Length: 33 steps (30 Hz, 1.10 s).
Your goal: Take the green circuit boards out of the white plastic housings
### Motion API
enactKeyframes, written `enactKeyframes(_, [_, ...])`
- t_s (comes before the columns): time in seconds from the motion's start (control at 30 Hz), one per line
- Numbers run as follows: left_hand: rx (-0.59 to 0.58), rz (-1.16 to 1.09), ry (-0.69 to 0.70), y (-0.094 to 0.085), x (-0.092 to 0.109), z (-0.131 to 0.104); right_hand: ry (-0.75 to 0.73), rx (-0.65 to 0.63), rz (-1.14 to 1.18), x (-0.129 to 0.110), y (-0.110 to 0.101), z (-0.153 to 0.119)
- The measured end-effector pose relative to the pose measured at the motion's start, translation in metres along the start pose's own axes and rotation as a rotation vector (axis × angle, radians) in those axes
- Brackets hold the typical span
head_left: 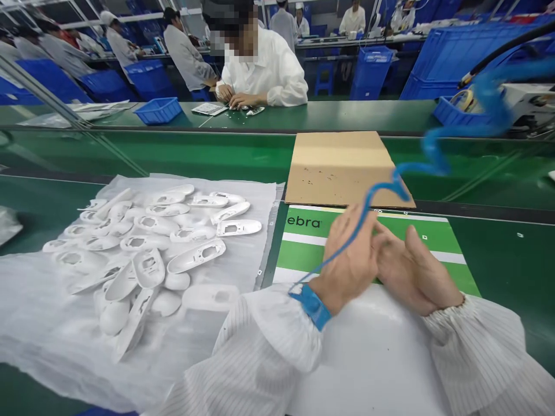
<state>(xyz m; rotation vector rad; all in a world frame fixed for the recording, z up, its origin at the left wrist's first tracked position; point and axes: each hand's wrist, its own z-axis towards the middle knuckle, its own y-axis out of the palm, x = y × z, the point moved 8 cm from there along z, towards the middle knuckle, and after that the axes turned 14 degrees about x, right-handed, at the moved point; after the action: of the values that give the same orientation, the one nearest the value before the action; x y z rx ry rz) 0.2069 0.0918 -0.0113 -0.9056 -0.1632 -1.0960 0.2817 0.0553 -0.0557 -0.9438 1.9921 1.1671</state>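
My left hand (350,257) is raised over a green and white striped board (299,254), its back to me and its fingers stretched out. A blue wrist strap (315,307) with a coiled blue cord (433,153) is round that wrist. Against its fingers rests my right hand (414,271), palm partly showing, thumb up and apart. I see nothing held in either hand, though the place where they meet is partly hidden. To the left, many white plastic shells (150,268) with cut-outs lie heaped on a white sheet (43,294).
Behind the striped board leans or lies a brown cardboard sheet (342,167). A smooth white surface (368,364) is below my forearms. Across the green bench, a person in white (277,63) works beside a small blue basket (159,111). The cord crosses the right side.
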Motion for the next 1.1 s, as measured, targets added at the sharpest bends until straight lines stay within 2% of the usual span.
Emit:
enactKeyframes(0.07, [-0.088,-0.042,0.084,0.009,0.021,-0.011,0.057,0.004,0.041,0.005,0.003,-0.004])
enactKeyframes(0.13, [-0.153,-0.056,0.11,0.016,0.031,-0.019,0.088,0.028,0.074,0.007,0.005,-0.006])
enactKeyframes(0.47, [-0.177,-0.01,0.092,0.018,0.027,-0.023,0.1,0.04,0.099,0.011,0.003,-0.005])
enactKeyframes(0.63, [-0.235,-0.071,0.129,0.017,0.042,-0.031,0.06,0.021,0.141,0.005,0.001,-0.001])
enactKeyframes(0.77, [-0.277,-0.13,0.172,0.016,0.055,-0.042,0.041,0.0,0.268,-0.004,0.001,0.002])
enactKeyframes(0.9, [-0.266,-0.129,0.215,0.015,0.059,-0.044,0.03,-0.059,0.342,-0.009,0.005,0.0])
enactKeyframes(1.1, [-0.231,-0.072,0.287,0.014,0.061,-0.042,0.002,-0.132,0.317,-0.011,0.009,-0.002])
